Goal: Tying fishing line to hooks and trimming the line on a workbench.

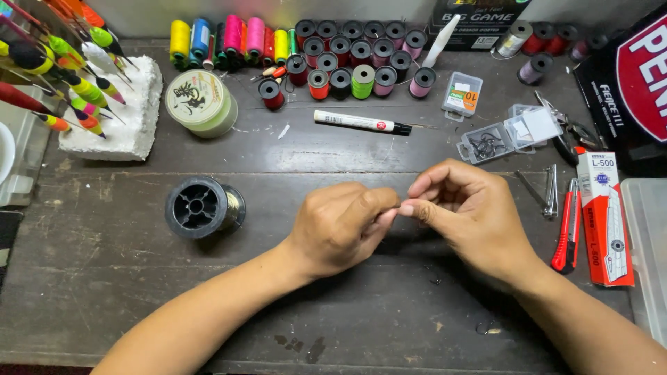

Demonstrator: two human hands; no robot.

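My left hand (340, 226) and my right hand (465, 208) meet fingertip to fingertip over the middle of a dark wooden table (104, 278). Both pinch something very small between thumb and forefinger; it is too small to tell what it is, perhaps a hook or a fine line. A black line spool (201, 206) lies on its side just left of my left hand. An open clear box of fishing hooks (497, 139) sits beyond my right hand. A loose hook (488, 328) lies on the table near my right forearm.
Many coloured thread spools (347, 59) line the back edge. A pale green line reel (200, 102), a white foam block (121, 121) stuck with fishing floats, a white marker pen (361, 123), nail clippers (549, 194), a red utility knife (568, 229) and its packet (603, 219) surround the hands.
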